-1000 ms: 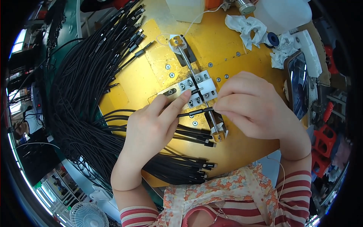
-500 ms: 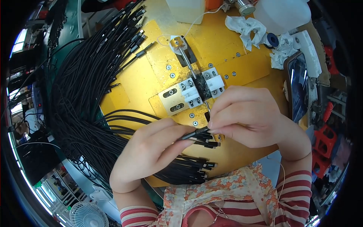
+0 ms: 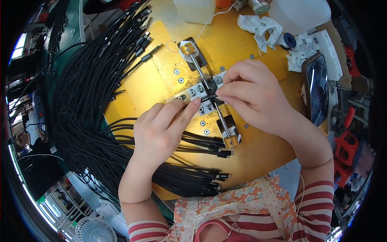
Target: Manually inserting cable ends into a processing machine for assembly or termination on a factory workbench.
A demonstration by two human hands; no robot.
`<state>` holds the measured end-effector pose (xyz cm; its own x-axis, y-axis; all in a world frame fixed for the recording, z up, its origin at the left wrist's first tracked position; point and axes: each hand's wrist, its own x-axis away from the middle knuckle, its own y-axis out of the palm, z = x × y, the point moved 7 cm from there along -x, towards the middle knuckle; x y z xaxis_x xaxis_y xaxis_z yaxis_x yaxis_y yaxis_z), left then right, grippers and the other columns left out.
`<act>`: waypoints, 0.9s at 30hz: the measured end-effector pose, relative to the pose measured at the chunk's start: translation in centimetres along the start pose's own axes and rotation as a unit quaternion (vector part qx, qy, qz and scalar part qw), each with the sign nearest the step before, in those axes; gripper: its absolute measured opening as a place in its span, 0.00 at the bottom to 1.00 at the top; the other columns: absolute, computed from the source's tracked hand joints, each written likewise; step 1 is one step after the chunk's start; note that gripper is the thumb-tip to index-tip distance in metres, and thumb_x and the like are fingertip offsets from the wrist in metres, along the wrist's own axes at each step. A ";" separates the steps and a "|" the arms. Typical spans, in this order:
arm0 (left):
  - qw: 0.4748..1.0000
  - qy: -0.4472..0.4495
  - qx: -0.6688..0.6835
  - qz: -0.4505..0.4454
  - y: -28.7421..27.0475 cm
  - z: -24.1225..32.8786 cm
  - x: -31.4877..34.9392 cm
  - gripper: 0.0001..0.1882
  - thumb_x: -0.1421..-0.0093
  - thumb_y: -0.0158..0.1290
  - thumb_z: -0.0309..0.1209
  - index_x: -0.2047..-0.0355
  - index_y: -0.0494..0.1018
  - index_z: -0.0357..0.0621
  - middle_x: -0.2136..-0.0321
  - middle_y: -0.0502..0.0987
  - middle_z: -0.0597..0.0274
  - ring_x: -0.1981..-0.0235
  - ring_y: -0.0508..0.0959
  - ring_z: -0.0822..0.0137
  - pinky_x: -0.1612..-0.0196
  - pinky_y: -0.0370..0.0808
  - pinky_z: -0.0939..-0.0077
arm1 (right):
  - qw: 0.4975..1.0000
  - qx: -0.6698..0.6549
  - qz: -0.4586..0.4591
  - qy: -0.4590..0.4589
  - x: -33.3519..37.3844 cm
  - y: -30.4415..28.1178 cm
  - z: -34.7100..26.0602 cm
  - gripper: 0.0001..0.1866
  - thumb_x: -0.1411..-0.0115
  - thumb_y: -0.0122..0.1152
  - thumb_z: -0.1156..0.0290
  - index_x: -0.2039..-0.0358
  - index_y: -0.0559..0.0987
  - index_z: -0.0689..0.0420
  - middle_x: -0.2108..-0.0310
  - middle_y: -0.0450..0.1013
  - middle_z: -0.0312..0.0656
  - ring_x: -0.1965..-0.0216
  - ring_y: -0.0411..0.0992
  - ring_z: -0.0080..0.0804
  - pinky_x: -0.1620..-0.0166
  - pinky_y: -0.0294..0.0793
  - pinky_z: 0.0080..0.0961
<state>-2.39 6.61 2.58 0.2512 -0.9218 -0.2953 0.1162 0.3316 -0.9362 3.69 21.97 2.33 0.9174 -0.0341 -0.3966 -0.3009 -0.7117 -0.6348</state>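
A black cable (image 3: 204, 99) lies across the small metal fixture (image 3: 195, 89) in the middle of the yellow plate. My left hand (image 3: 157, 131) holds it on the fixture's left block, the thumb tip pressed beside it. At the cable's other end my right hand (image 3: 254, 97) pinches with thumb and forefinger; its fingers hide the tip and most of the right block. Two slanting metal rods point at the gap between the blocks, the upper rod (image 3: 197, 66) from the far side and the lower rod (image 3: 223, 118) from the near side.
Many black cables (image 3: 86, 88) are heaped on the left, several connector ends (image 3: 217, 177) reaching in near my body. On the right are a phone (image 3: 316, 90), crumpled tissue (image 3: 262, 30) and a small dark blue spool (image 3: 288, 40). A translucent container (image 3: 195, 10) stands at the back.
Both hands have moved away from my body with the cable, from in front of the fixture onto it. The lower rod and its brass end have come into full view.
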 end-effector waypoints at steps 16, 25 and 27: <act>1.000 0.010 -0.018 -0.017 0.6 0.3 0.0 0.23 0.52 0.56 0.26 0.53 0.79 0.46 0.65 0.74 0.64 0.68 0.73 0.66 0.65 0.72 0.73 | 0.973 0.209 -0.065 -0.068 0.9 0.5 -2.3 0.11 0.50 0.59 0.72 0.67 0.80 0.64 0.70 0.67 0.37 0.68 0.67 0.30 0.63 0.67 0.26; 1.000 0.007 -0.016 -0.020 0.5 -0.1 0.0 0.23 0.53 0.57 0.25 0.53 0.79 0.49 0.67 0.73 0.66 0.69 0.73 0.67 0.65 0.71 0.74 | 0.974 0.198 -0.068 -0.082 1.1 0.7 -2.3 0.11 0.50 0.58 0.72 0.66 0.79 0.64 0.69 0.68 0.38 0.66 0.69 0.30 0.61 0.68 0.26; 1.000 0.007 -0.017 -0.024 0.3 -0.2 -0.1 0.23 0.53 0.57 0.25 0.53 0.79 0.50 0.68 0.73 0.66 0.69 0.73 0.67 0.65 0.71 0.74 | 0.980 0.169 -0.062 -0.080 1.1 0.6 -2.5 0.11 0.50 0.58 0.73 0.66 0.79 0.64 0.68 0.69 0.38 0.66 0.70 0.31 0.61 0.69 0.27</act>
<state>-2.54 6.78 2.31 0.2333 -0.9392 -0.2518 0.0951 0.2798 -0.9553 5.19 19.70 3.16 0.9077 0.1669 -0.3849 -0.2844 -0.4295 -0.8571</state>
